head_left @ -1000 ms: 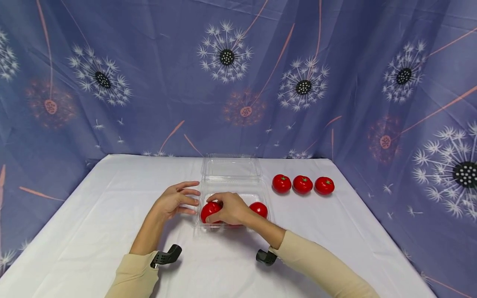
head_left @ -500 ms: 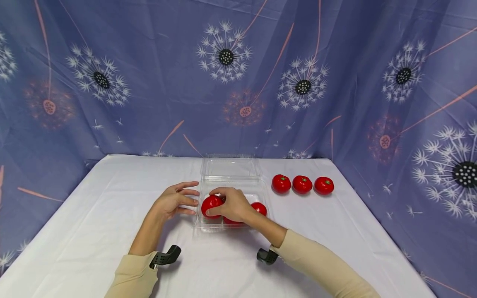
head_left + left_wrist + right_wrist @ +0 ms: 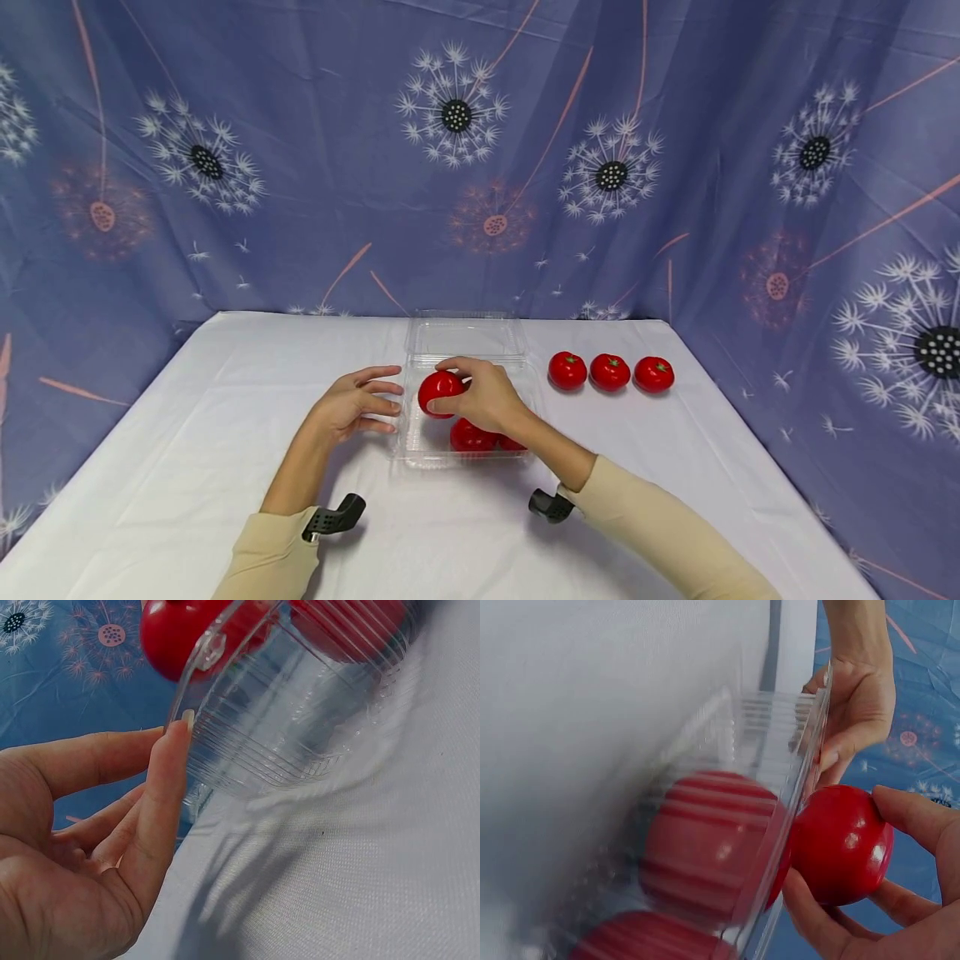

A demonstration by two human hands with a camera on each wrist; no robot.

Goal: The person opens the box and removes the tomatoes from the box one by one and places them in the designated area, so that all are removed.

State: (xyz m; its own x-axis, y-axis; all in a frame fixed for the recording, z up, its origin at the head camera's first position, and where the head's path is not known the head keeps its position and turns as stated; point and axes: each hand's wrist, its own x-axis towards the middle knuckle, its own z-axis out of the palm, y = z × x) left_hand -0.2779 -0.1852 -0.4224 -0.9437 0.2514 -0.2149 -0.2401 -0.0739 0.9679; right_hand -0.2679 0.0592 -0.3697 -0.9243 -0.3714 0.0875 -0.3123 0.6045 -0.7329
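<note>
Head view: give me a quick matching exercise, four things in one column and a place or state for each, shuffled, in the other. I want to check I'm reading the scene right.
Things
1. Left hand
2. Right hand
3. Lid
4. Row of three tomatoes

Places and states
A. holding a tomato
B. on the cloth, to the right of the box
C. at the box's left edge, holding no tomato
D. open, at the box's far side

Pairs: 1-C, 2-A, 3-D, 4-B
</note>
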